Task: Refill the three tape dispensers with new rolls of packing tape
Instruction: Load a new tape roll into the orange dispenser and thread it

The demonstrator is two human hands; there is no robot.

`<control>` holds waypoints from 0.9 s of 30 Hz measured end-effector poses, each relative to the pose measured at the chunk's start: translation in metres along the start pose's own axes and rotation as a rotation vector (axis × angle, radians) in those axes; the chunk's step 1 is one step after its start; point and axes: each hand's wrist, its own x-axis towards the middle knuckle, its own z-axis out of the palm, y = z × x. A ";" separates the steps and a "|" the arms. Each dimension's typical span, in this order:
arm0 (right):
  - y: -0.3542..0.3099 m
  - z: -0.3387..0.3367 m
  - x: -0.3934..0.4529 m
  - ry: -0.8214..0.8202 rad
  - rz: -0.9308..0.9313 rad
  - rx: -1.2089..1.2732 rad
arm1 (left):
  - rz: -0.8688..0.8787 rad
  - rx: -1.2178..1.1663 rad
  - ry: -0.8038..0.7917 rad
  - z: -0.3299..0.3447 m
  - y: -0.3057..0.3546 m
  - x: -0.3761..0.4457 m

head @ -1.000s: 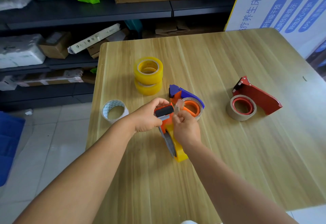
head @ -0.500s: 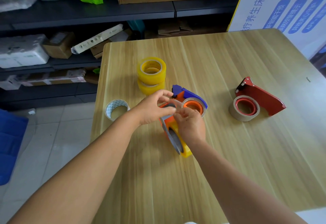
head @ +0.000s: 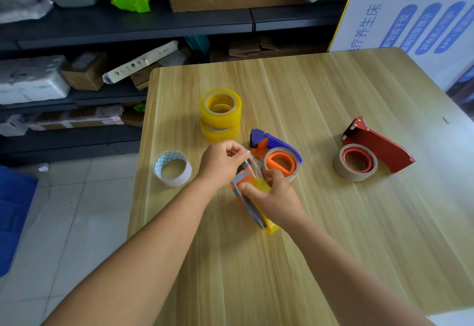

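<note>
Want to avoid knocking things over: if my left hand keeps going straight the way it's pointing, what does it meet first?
Probably the blue and orange dispenser: the left hand, pinching the clear tape end, points right toward it. Depth is unclear.

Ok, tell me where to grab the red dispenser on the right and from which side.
Grip the red dispenser by its long flat body, coming from above and the right. It lies on its side with that plate facing up, and the near-empty roll blocks the left end.
</note>
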 end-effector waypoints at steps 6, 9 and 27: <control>-0.012 0.006 -0.002 -0.041 -0.032 -0.332 | 0.082 0.179 0.051 -0.005 0.003 -0.002; -0.016 0.004 -0.001 -0.029 0.002 -0.388 | 0.129 0.273 0.050 -0.013 0.008 -0.001; -0.010 -0.004 0.007 -0.100 -0.012 -0.390 | -0.125 0.006 0.147 -0.020 -0.002 0.010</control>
